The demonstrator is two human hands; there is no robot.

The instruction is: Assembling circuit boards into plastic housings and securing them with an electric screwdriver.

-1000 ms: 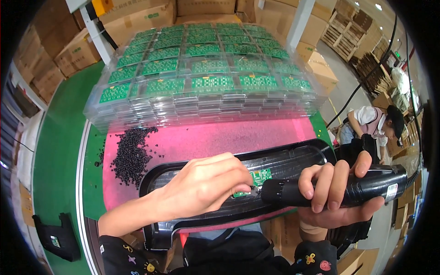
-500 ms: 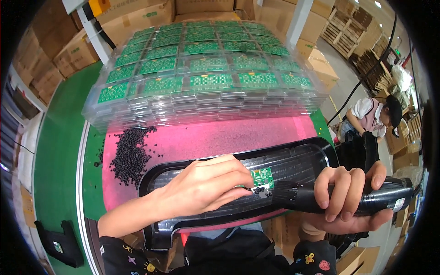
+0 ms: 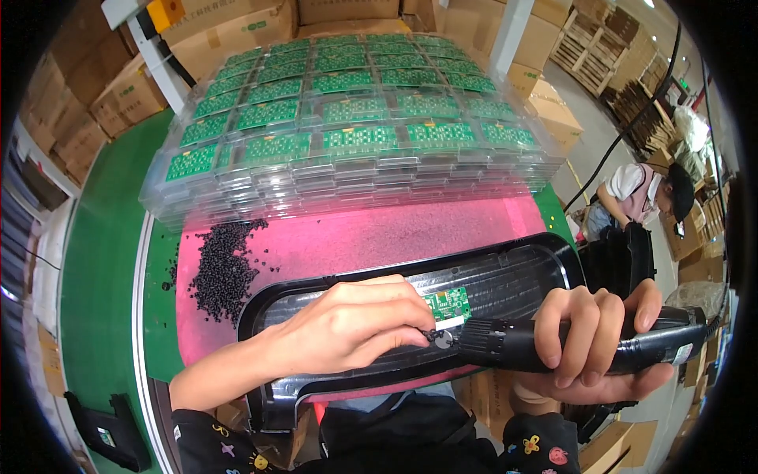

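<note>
My right hand (image 3: 588, 336) wraps round the body of a black electric screwdriver (image 3: 545, 345), held nearly level with its nose to the left. Pinched at the fingertips of my left hand (image 3: 355, 324) are small black screws (image 3: 433, 336), just short of the screwdriver's tip. A green circuit board (image 3: 450, 304) with a white part on its near edge lies in a long black plastic housing (image 3: 308, 304), beyond my fingertips. Below the board, a round silvery disc (image 3: 444, 340) shows beside the tip. The housing's middle is partly hidden by both hands.
Loose black screws (image 3: 225, 268) lie piled on the pink mat (image 3: 355, 237), left of the housing. Behind stand stacked clear trays (image 3: 347, 178) of green boards. Another black housing (image 3: 106, 430) lies at lower left. A co-worker (image 3: 639, 193) is at the right, near cartons.
The screwdriver's nose has shifted slightly left and down, closer to my left fingertips. More of the circuit board's white part shows. My left hand stays nearly in place, still pinching.
</note>
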